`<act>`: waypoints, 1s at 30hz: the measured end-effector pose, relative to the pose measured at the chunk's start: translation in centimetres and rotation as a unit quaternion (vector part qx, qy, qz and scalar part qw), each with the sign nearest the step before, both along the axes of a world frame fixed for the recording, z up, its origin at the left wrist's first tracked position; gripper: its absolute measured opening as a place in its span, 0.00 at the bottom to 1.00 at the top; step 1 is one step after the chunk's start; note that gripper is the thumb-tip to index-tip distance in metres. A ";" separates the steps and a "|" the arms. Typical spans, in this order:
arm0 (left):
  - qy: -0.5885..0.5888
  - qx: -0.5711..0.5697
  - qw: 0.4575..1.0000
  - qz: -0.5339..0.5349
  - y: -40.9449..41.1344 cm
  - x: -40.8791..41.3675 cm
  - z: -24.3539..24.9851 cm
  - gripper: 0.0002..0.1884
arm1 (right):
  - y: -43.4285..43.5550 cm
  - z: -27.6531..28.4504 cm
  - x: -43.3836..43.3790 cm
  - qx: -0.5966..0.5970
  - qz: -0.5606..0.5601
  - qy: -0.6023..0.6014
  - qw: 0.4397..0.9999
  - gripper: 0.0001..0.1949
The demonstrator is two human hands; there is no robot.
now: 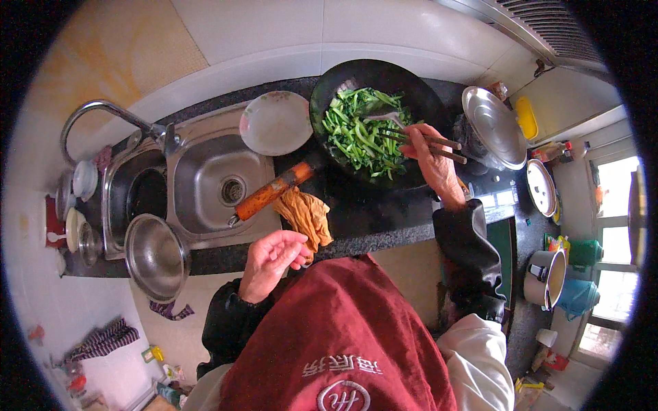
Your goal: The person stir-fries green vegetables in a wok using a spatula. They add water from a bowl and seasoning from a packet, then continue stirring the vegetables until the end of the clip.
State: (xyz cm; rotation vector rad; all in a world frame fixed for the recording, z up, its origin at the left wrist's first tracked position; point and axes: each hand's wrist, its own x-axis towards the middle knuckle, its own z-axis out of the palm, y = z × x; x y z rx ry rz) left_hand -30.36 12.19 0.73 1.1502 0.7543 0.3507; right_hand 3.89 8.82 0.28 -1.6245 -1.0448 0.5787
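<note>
Chopped leafy greens lie in a dark wok, whose wooden handle points toward the sink. My right hand grips a pair of wooden chopsticks, their tips over the greens. A metal spatula rests in the wok, its head partly in the greens; my right hand hides part of its shaft. My left hand, fingers loosely curled, is by the counter edge, beside and partly over a crumpled orange-brown cloth. Whether it touches the cloth I cannot tell. A white bowl stands left of the wok.
A double steel sink with a curved faucet lies at the left, a steel bowl at its front edge. Right of the wok, a metal lid leans at an angle. A pot stands on the right counter.
</note>
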 end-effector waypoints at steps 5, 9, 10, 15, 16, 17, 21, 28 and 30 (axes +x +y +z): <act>0.009 0.003 1.000 -0.019 0.5 -0.2 -0.6 0.12 | 1.1 -1.3 0.4 -0.051 -0.021 0.035 0.998 0.10; 0.014 -0.016 0.999 -0.028 0.8 -0.4 -0.9 0.12 | 1.1 -1.9 1.3 -0.053 -0.071 0.062 0.994 0.10; 0.016 -0.016 0.999 -0.030 0.9 -0.5 -0.8 0.12 | 0.9 -1.5 1.3 -0.037 -0.068 0.075 0.994 0.10; 0.019 -0.019 1.000 -0.011 1.2 -1.2 -1.6 0.12 | -0.8 2.3 0.0 0.016 -0.072 0.076 0.994 0.12; 0.019 -0.019 1.000 -0.012 1.3 -1.2 -1.4 0.12 | -1.0 2.8 0.1 0.004 -0.072 0.070 0.995 0.12; 0.019 -0.019 1.000 -0.012 1.3 -1.2 -1.2 0.12 | -1.2 3.1 0.2 -0.007 -0.071 0.064 0.995 0.12; 0.016 -0.015 0.999 -0.033 1.4 -0.8 -1.1 0.13 | -1.1 3.2 0.1 -0.013 -0.077 0.053 0.996 0.12; 0.022 -0.034 0.999 -0.018 1.1 -0.8 -1.3 0.12 | 0.4 1.0 0.5 -0.049 -0.039 0.055 0.996 0.12; 0.024 -0.033 0.999 -0.018 1.1 -0.8 -1.3 0.12 | 0.5 0.2 1.2 -0.060 -0.035 0.037 0.997 0.12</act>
